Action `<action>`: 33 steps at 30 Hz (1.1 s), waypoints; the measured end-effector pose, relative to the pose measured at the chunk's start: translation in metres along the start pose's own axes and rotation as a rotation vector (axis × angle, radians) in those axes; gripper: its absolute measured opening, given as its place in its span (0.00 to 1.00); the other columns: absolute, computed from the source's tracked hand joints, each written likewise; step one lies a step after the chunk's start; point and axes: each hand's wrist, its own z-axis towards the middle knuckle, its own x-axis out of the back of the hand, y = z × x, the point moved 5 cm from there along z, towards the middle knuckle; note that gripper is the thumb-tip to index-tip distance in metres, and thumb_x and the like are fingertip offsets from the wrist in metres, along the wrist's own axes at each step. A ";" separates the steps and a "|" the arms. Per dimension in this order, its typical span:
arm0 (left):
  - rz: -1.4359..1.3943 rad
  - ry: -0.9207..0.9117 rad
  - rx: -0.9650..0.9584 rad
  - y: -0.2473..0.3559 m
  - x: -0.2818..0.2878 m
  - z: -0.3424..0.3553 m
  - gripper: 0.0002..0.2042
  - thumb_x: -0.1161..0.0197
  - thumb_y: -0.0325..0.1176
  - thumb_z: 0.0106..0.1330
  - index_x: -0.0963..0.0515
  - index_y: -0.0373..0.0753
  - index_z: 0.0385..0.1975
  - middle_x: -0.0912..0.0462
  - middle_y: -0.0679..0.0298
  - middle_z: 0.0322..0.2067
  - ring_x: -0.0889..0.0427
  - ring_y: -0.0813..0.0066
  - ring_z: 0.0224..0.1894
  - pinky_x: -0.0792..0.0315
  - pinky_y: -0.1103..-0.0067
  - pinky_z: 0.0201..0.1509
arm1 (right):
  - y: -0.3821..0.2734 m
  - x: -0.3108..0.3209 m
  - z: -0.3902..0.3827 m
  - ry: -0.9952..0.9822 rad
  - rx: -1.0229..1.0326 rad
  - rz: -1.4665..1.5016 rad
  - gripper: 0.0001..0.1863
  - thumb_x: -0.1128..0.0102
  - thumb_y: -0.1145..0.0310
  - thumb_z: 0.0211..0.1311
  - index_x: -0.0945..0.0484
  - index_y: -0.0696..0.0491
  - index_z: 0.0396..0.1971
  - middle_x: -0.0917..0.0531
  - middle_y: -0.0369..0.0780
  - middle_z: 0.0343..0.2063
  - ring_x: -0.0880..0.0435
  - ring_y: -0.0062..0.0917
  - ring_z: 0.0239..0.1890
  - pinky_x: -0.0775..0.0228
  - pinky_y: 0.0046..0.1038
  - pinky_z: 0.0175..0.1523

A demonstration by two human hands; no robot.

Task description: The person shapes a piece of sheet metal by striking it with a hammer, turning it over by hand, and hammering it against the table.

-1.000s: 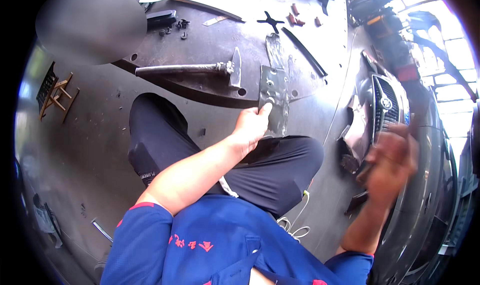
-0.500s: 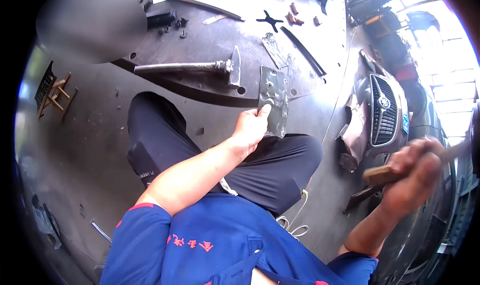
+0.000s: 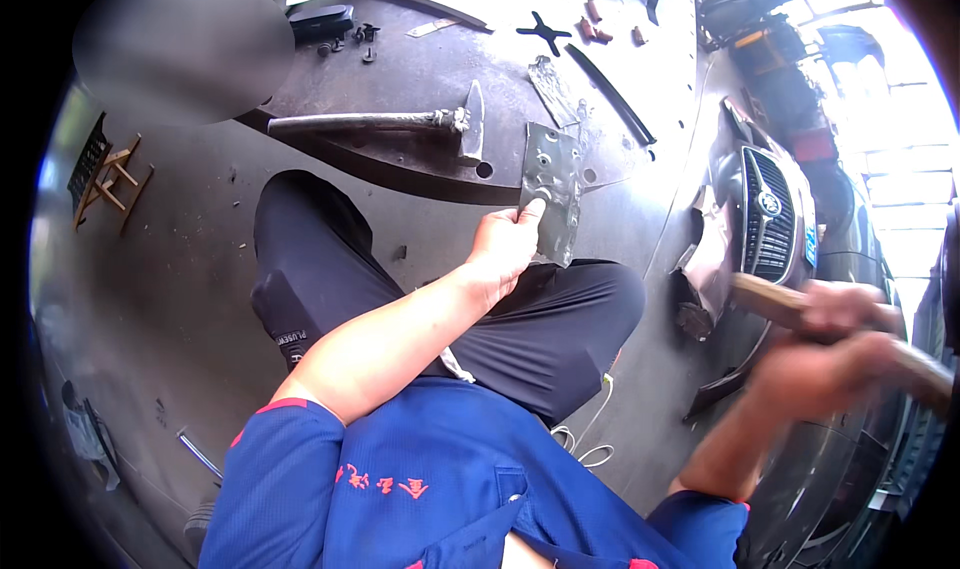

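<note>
Across a dark metal tabletop [image 3: 400, 84] lies a hammer [image 3: 375, 122], and beside it a dented metal plate [image 3: 552, 164] reaches past the near edge, its long axis running roughly away from the person. The left hand [image 3: 506, 243], the nearer, pinches the plate's left side, thumb on top; well apart to the right, the blurred right hand [image 3: 832, 347] is wrapped around a wooden handle [image 3: 768, 297].

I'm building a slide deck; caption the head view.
Left hand grips a metal plate at the edge of a table; right hand holds a wooden handle.
</note>
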 end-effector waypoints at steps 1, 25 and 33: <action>-0.022 -0.015 -0.010 0.001 0.000 0.000 0.21 0.38 0.50 0.81 0.14 0.33 0.46 0.13 0.66 0.39 0.23 0.82 0.40 0.27 0.79 0.51 | 0.039 -0.014 -0.047 -0.151 -0.025 -0.147 0.22 0.53 0.47 0.85 0.28 0.51 0.38 0.24 0.38 0.27 0.25 0.22 0.26 0.28 0.28 0.36; 0.029 0.038 0.078 0.012 0.013 -0.016 0.25 0.40 0.54 0.81 0.15 0.33 0.49 0.14 0.64 0.40 0.22 0.80 0.42 0.26 0.76 0.51 | 0.035 -0.049 -0.035 -0.199 -0.331 -0.064 0.12 0.47 0.65 0.85 0.24 0.56 0.39 0.26 0.28 0.24 0.26 0.11 0.23 0.35 0.18 0.27; -0.018 0.047 -0.032 0.010 0.005 -0.012 0.23 0.39 0.50 0.82 0.13 0.31 0.42 0.15 0.68 0.33 0.26 0.82 0.34 0.27 0.77 0.42 | 0.118 -0.089 -0.110 -0.707 -0.614 -0.546 0.14 0.36 0.62 0.76 0.23 0.59 0.44 0.15 0.56 0.32 0.13 0.55 0.36 0.22 0.45 0.46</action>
